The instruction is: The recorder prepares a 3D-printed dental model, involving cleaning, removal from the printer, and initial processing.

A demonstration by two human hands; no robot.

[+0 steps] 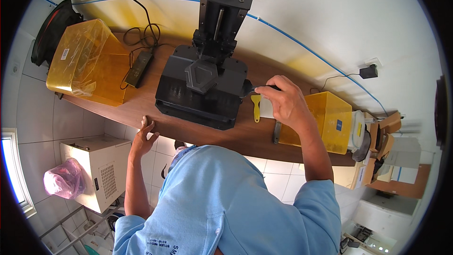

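A black resin 3D printer stands on the brown table, its vertical column at the back and a hexagonal block in front of the column. At the printer's right side, my right hand is closed on a slim black-handled tool with a wider dark end. That end is beside or against the printer's edge; which of the two I cannot tell. A yellow scraper lies just below the tool. My left hand rests at the table's front edge, left of the printer, its fingers apart and holding nothing.
An orange transparent cover in plastic film sits at the left, beside a black power adapter with cables. Another orange cover and opened cardboard boxes are at the right. A white cabinet stands below the table's left end.
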